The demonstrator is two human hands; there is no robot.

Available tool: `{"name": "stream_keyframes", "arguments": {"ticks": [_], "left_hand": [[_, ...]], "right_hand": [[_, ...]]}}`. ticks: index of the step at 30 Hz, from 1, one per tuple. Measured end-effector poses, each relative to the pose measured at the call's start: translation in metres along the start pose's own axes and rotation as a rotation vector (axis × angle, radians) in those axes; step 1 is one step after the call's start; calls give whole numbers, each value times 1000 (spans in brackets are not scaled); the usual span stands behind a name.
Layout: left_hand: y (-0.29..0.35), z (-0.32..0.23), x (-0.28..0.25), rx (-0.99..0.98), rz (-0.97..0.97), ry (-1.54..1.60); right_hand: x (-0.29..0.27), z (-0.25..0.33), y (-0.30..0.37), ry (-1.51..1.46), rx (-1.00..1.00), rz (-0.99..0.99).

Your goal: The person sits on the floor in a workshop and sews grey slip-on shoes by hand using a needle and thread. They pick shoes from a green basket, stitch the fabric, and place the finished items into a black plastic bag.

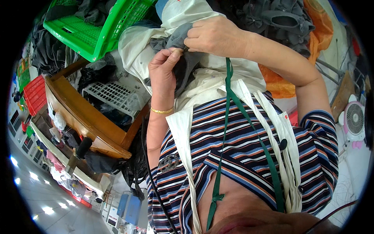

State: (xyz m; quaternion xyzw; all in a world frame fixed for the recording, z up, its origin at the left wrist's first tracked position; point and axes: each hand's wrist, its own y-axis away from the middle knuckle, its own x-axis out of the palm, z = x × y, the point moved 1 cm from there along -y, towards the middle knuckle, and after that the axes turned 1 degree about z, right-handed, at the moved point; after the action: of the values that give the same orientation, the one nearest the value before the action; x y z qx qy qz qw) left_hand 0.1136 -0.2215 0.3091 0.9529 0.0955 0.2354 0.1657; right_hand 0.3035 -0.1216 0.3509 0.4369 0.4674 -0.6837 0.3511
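Observation:
A soft grey cloth piece [179, 37] lies over my lap, on the white apron [138, 45]. My left hand [164, 64] pinches its near edge between thumb and forefinger. Close beside it, my right hand [212, 36] has its fingers bent together on the same cloth. The fingertips of both hands almost meet. Anything small between them is hidden. Part of the cloth hangs down in darker folds between my left wrist and the apron.
At the upper left, a green plastic basket [103, 35] holds dark cloth pieces. Several grey cloth shoe-like pieces [284, 19] are heaped upper right, beside orange sheeting [319, 29]. Left of me stand a wooden table [89, 121] and a white plastic basket [113, 95]. A fan [353, 119] is far right.

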Motion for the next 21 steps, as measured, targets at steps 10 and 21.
{"name": "stream_keyframes", "arguments": {"ticks": [10, 21], "left_hand": [[-3, 1, 1, -25, -5, 24], [21, -21, 15, 234, 32, -493]], "right_hand": [[4, -3, 2, 64, -25, 29], [-34, 18, 20, -460, 365, 3]]}}
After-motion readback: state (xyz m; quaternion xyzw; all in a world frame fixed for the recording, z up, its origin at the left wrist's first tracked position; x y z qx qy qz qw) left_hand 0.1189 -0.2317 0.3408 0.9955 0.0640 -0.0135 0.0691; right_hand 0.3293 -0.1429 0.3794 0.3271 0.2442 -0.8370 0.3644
